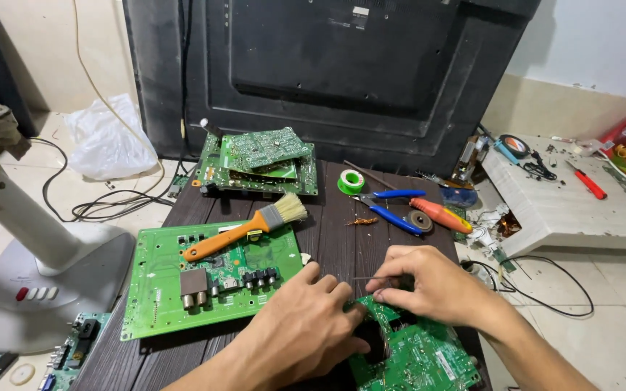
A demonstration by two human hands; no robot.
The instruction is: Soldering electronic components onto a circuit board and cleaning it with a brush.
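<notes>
My left hand (304, 324) rests on a green circuit board (418, 358) at the near edge of the dark wooden table (342, 239), fingers pressing on its upper left corner. My right hand (429, 284) is above the same board and pinches a thin metal tool or wire (368, 279) that points left. Much of the board is hidden under both hands.
A larger green board (161, 289) lies to the left with an orange-handled brush (244, 228) across it. A stack of boards (259, 163), a solder spool (351, 181), blue pliers (393, 206) and an orange screwdriver (440, 215) lie farther back. A black TV back panel (327, 65) stands behind.
</notes>
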